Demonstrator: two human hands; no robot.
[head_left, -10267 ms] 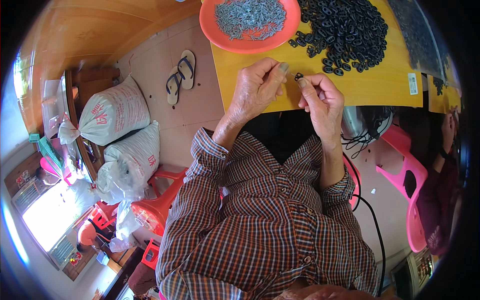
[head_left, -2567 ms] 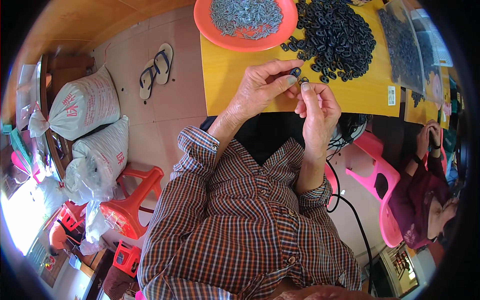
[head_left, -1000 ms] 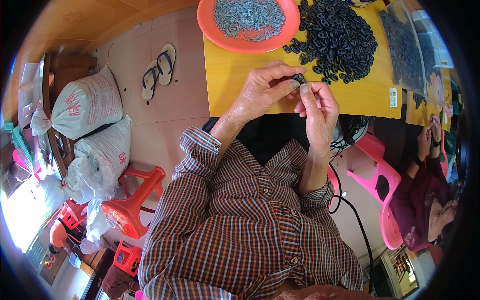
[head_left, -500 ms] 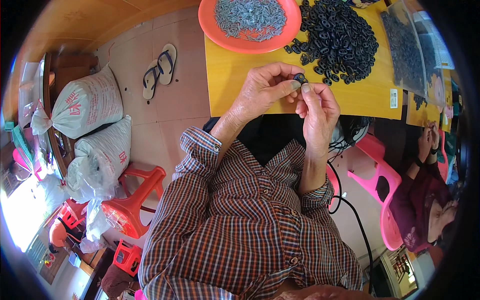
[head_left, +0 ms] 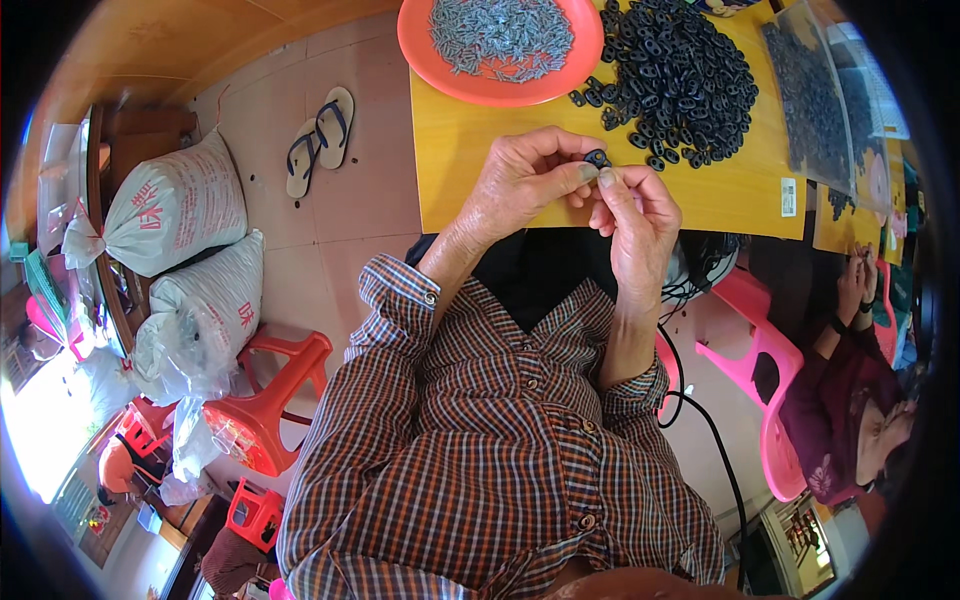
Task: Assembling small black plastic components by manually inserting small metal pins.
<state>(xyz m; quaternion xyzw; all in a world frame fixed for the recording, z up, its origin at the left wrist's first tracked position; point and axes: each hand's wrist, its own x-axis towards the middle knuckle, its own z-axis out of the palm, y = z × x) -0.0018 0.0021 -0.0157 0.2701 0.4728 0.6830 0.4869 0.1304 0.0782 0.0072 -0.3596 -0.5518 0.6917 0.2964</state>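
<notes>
Over the near edge of the yellow table (head_left: 480,190), my two hands meet at one small black plastic piece (head_left: 597,158). My left hand (head_left: 535,178) pinches it between thumb and fingertips. From the other side, my right hand (head_left: 637,205) has its thumb and fingers closed at the piece's lower edge; whether a small screw sits between them is hidden. Just beyond lies a heap of black plastic pieces (head_left: 685,85), each with rounded ends and holes. To its left, a red-orange plate (head_left: 420,70) holds many small grey metal screws (head_left: 500,40).
A clear plastic bag of dark pieces (head_left: 808,100) lies at the table's right. Pink chairs (head_left: 750,340) and a black cable (head_left: 715,440) are at the right, near another person's hands (head_left: 858,280). Tied white sacks (head_left: 180,205), a red stool (head_left: 270,400) and flip-flops (head_left: 320,140) are at the left.
My right hand has shifted very slightly, its thumb still at the piece. The left hand keeps its pinch in nearly the same place.
</notes>
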